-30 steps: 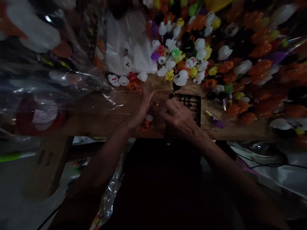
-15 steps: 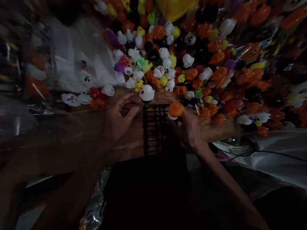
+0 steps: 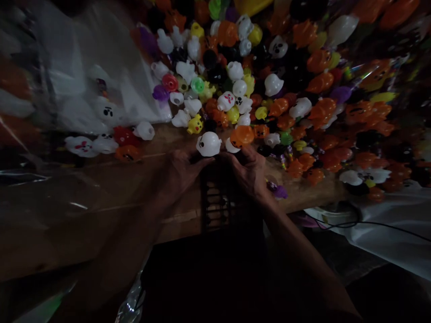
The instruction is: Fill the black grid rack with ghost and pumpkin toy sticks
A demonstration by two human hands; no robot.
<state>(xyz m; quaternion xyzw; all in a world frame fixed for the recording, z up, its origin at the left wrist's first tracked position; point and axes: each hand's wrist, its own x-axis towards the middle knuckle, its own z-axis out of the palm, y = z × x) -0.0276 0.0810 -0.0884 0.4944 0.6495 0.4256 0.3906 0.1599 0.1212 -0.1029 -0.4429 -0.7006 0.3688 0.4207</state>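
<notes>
My left hand (image 3: 183,172) is closed at the base of a round white toy head (image 3: 208,144) with a small black face, thumb just beneath it. Close beside it, my right hand (image 3: 249,172) is closed on an orange toy head (image 3: 241,136). A smaller white piece (image 3: 232,144) shows against the orange one's left side; whether the two are joined I cannot tell. Below both hands stands a black slatted rack (image 3: 215,202), its top partly covered by fingers. The fingertips are dim and partly hidden.
A large heap of small toy heads (image 3: 232,101) in orange, white, yellow and black fills the back of the wooden table (image 3: 134,188). A white plastic bag (image 3: 134,85) lies at left. A purple toy (image 3: 280,192) rests right of my right wrist. A black cable (image 3: 380,223) runs at right.
My left hand has moved right and closed at the white head above the rack. My right hand has brought the orange head up and left, beside the white one. The view has shifted slightly.
</notes>
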